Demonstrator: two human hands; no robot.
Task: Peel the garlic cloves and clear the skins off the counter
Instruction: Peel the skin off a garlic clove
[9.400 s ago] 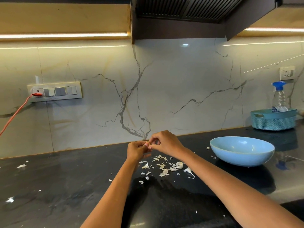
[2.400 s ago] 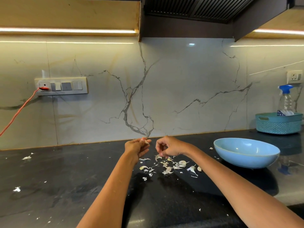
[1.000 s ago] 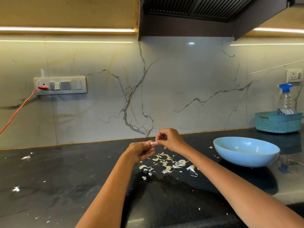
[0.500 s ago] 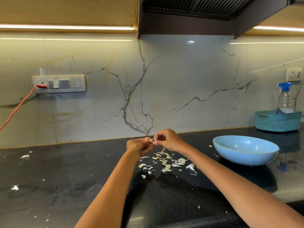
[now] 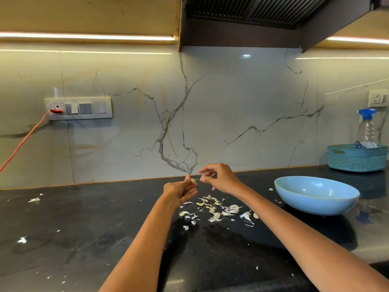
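My left hand (image 5: 180, 189) is raised above the counter (image 5: 88, 224), fingers curled, pinching a garlic clove (image 5: 192, 181) between thumb and fingertips; a thin wisp of skin projects from the clove toward my right. My right hand (image 5: 221, 179) is held just beside it, apart from the clove, with thumb and forefinger drawn together and the other fingers curled; whether a scrap of skin lies between the fingertips cannot be told. Below and between the hands, a heap of skins (image 5: 216, 211) lies scattered on the dark counter. Stray flakes (image 5: 34, 199) lie well apart at far left, others near the front edge. To the right of the heap stands a blue bowl (image 5: 315, 194); its visible inside shows no contents. Behind the bowl, against the marble wall (image 5: 231, 114), a teal basket (image 5: 357, 158) holds a spray bottle (image 5: 367, 128). At left on the wall, a switch panel (image 5: 79, 108) carries a red plug with an orange cord (image 5: 23, 142) running off the left edge.
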